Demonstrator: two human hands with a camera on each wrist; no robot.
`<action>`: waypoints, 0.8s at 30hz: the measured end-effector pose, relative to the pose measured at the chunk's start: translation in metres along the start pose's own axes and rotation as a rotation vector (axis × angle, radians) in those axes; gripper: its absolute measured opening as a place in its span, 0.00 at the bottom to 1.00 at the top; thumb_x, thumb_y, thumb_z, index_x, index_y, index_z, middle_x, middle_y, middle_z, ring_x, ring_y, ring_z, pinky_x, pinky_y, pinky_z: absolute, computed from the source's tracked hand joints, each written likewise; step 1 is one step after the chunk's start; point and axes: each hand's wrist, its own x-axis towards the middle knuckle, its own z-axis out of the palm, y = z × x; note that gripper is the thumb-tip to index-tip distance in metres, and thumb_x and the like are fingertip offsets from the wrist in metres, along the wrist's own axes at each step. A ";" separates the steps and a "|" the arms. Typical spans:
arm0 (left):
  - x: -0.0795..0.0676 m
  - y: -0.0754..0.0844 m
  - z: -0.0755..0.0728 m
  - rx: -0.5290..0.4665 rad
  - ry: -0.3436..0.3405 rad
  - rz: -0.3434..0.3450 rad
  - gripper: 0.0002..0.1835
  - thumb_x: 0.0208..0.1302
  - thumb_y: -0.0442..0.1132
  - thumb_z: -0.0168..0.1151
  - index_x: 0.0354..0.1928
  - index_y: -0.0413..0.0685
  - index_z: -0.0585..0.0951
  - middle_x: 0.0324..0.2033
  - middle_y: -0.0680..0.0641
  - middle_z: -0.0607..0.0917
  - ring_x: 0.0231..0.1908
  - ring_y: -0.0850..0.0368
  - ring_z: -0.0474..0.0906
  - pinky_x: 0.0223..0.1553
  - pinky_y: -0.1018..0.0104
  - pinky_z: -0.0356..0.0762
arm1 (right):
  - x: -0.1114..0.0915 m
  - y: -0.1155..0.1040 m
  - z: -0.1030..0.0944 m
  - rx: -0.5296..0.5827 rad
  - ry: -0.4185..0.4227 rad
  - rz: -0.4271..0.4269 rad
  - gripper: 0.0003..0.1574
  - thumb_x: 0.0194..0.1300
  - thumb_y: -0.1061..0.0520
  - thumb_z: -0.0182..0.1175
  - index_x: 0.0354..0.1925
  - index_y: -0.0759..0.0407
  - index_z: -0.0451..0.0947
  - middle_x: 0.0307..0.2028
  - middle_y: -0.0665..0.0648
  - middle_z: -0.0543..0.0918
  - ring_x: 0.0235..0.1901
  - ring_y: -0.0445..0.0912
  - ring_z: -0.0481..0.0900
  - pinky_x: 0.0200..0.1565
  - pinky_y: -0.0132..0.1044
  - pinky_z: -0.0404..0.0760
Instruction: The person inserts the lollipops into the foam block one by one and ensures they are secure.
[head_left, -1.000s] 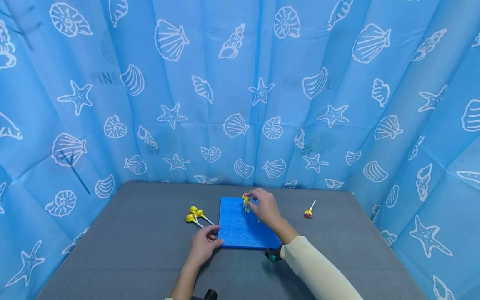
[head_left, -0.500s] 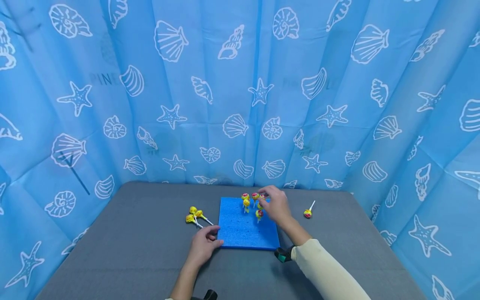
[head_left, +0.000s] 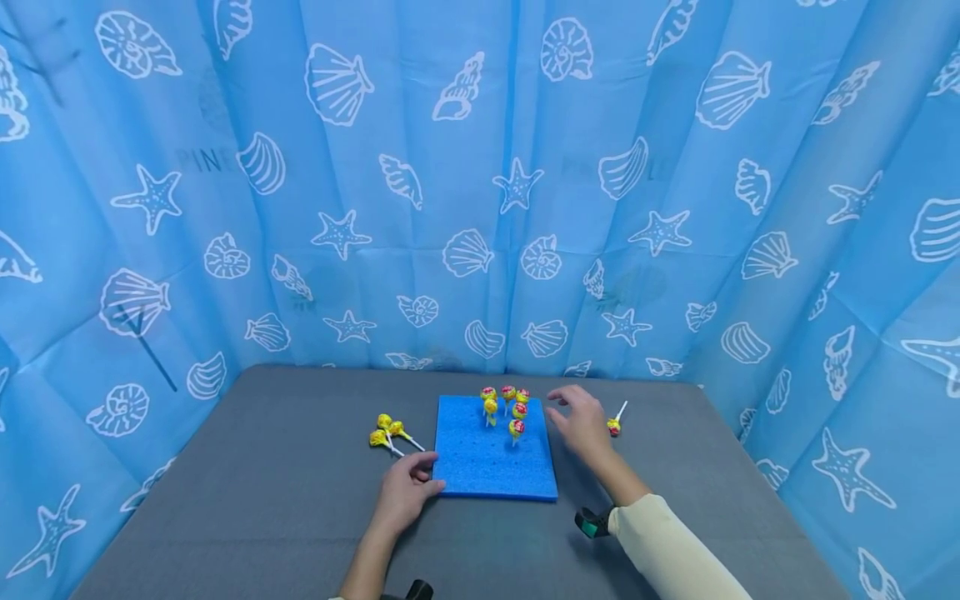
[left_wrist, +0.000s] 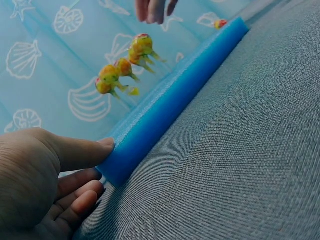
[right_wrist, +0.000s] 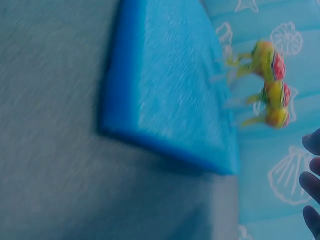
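A square blue foam board (head_left: pixel 480 467) lies on the table, and several yellow-and-red wrapped lollipops (head_left: pixel 516 428) stand upright in its back half, sticks down. My left hand (head_left: pixel 405 492) holds the board's front left corner; in the left wrist view the thumb (left_wrist: pixel 90 151) presses on one side of the corner and the other fingers curl near it. My right hand (head_left: pixel 585 425) hovers past the board's right edge, fingers apart, holding nothing. To its right a single lollipop (head_left: pixel 614 427) lies on the table. In the right wrist view only some fingertips (right_wrist: pixel 311 185) show.
Three yellow lollipops (head_left: pixel 385 428) lie in a bunch left of the board, sticks pointing toward my left hand. The grey cloth-covered table (head_left: pixel 300 500) ends at the back against a blue curtain (head_left: pixel 480 167) with white shell prints.
My right hand has let go among the standing lollipops and moved right, off the board toward the lone lollipop. My left hand has stayed at the corner.
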 end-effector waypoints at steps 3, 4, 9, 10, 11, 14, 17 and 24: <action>-0.001 0.000 0.000 -0.002 -0.002 0.004 0.21 0.60 0.36 0.70 0.56 0.45 0.80 0.46 0.46 0.81 0.38 0.54 0.73 0.39 0.60 0.72 | -0.007 0.008 -0.003 -0.031 -0.007 0.028 0.13 0.52 0.66 0.73 0.37 0.62 0.83 0.38 0.59 0.83 0.40 0.54 0.79 0.43 0.51 0.77; -0.001 0.000 0.000 -0.003 -0.003 0.003 0.21 0.60 0.36 0.70 0.56 0.45 0.80 0.46 0.46 0.81 0.38 0.54 0.73 0.39 0.60 0.73 | -0.009 0.010 -0.004 -0.036 -0.013 0.041 0.13 0.52 0.66 0.73 0.38 0.62 0.83 0.38 0.60 0.83 0.41 0.55 0.79 0.44 0.51 0.76; 0.000 0.000 0.001 0.000 0.006 0.005 0.21 0.59 0.36 0.70 0.56 0.46 0.80 0.46 0.47 0.81 0.38 0.54 0.73 0.39 0.60 0.72 | -0.021 0.024 -0.009 -0.028 -0.039 0.074 0.12 0.53 0.66 0.72 0.38 0.63 0.82 0.40 0.61 0.83 0.43 0.57 0.78 0.46 0.54 0.74; 0.000 0.000 0.001 0.001 0.008 0.005 0.21 0.59 0.36 0.70 0.56 0.46 0.80 0.46 0.47 0.81 0.38 0.55 0.73 0.38 0.61 0.72 | -0.023 0.026 -0.009 -0.027 -0.040 0.075 0.13 0.53 0.66 0.72 0.38 0.63 0.82 0.40 0.61 0.83 0.43 0.58 0.77 0.46 0.54 0.73; 0.000 0.000 0.001 0.001 0.010 0.007 0.21 0.59 0.36 0.70 0.55 0.46 0.80 0.46 0.47 0.81 0.38 0.54 0.73 0.38 0.61 0.72 | -0.025 0.030 -0.010 -0.024 -0.041 0.079 0.13 0.53 0.66 0.72 0.38 0.64 0.82 0.40 0.62 0.83 0.44 0.58 0.77 0.46 0.55 0.73; -0.001 -0.001 0.001 0.002 0.007 0.009 0.21 0.59 0.36 0.70 0.55 0.45 0.80 0.46 0.46 0.81 0.38 0.54 0.73 0.38 0.60 0.72 | -0.030 0.038 -0.012 -0.032 -0.050 0.109 0.13 0.53 0.66 0.72 0.39 0.64 0.82 0.41 0.62 0.82 0.44 0.59 0.77 0.47 0.56 0.73; -0.001 0.000 0.001 0.000 0.002 0.008 0.21 0.59 0.36 0.70 0.56 0.44 0.80 0.46 0.46 0.81 0.38 0.54 0.73 0.38 0.60 0.72 | -0.034 0.044 -0.015 -0.043 -0.065 0.154 0.13 0.54 0.66 0.71 0.40 0.65 0.82 0.41 0.63 0.82 0.45 0.60 0.76 0.48 0.58 0.72; -0.001 0.002 0.000 0.002 0.006 -0.013 0.21 0.60 0.36 0.69 0.56 0.46 0.80 0.46 0.47 0.81 0.38 0.55 0.73 0.38 0.63 0.73 | -0.036 0.054 -0.022 -0.072 -0.120 0.257 0.15 0.56 0.64 0.70 0.44 0.65 0.82 0.44 0.66 0.81 0.45 0.61 0.74 0.47 0.57 0.70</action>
